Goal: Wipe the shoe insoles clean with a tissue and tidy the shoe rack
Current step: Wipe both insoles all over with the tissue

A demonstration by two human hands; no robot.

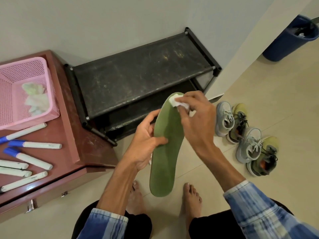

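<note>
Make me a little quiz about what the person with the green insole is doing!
1. True or false: the right hand presses a white tissue on the far end of the green insole.
2. Which hand grips the insole's side edge? A) left hand B) right hand
3. Fill in: four shoes stand on the ___, to the right of the black shoe rack.
Key: 1 true; 2 A; 3 floor.
</note>
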